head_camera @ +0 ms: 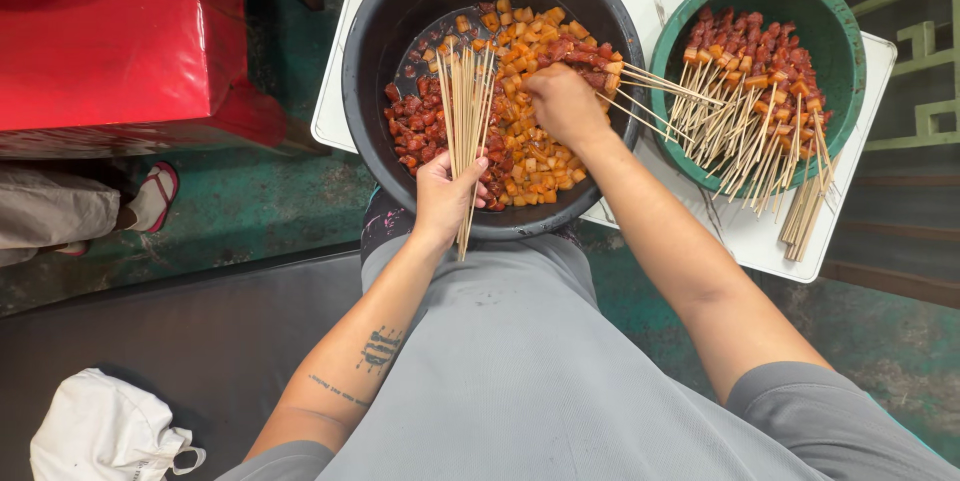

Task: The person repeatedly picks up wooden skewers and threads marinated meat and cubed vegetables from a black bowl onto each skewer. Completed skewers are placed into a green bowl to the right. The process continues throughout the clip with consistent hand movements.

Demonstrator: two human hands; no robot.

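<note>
Left hand (447,193) grips a bundle of sticks (466,111); right hand (563,101), closed, threads meat (520,131) in the black basin (400,21). Best keep the stick straight, pushing cubes through their centres.

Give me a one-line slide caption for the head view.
Left hand grips a bundle of bamboo skewers over a black basin of diced meat while right hand picks pieces; loaded skewers fill a green bowl.

White soft bag (105,431) with loops, near left corner, on dark bench. No labels, signs or screens anywhere.
</note>
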